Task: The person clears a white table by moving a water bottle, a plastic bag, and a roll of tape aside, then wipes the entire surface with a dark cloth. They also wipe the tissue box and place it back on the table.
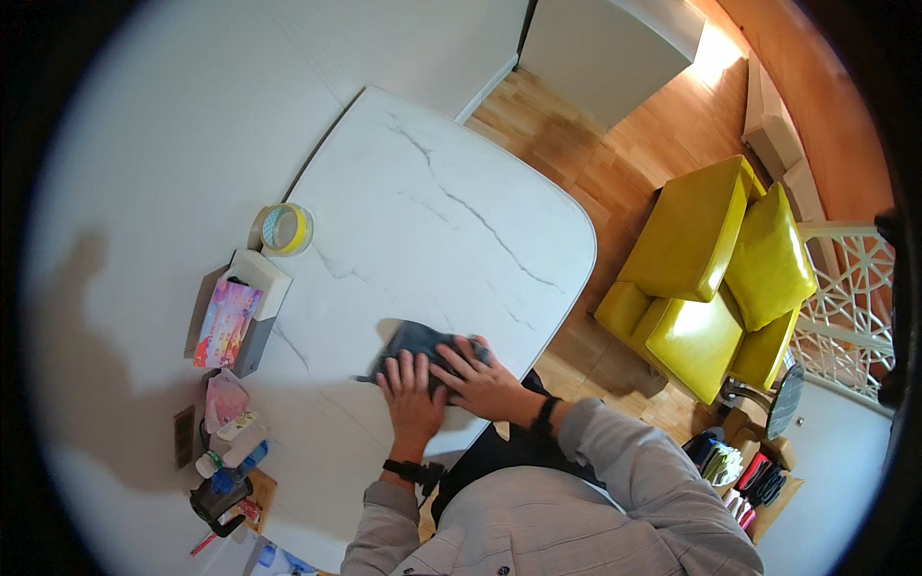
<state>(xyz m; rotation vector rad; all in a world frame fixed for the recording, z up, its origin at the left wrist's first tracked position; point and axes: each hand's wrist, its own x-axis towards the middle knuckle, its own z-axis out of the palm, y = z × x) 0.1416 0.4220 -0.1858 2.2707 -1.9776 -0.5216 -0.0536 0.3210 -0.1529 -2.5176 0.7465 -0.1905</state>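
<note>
A dark grey folded cloth [416, 337] lies on the white marble-patterned table [446, 237], close to the edge in front of me. A thin dark strap or cord end [364, 379] sticks out from its left side. My left hand [412, 403] lies flat on the lower left of the cloth, fingers apart. My right hand [479, 381] rests across its right end with fingers spread. Some cloth shows between the right fingers, and whether they pinch it is unclear. Both hands hide part of the cloth.
Along the wall stand a roll of tape [284, 228], a tissue pack [227, 324], a pink plastic bag [225, 401], a plastic bottle [238, 464] and a dark kettle [220, 504]. Beyond the table's right edge is a yellow armchair [695, 342]. A box of folded clothes [749, 475] sits lower right.
</note>
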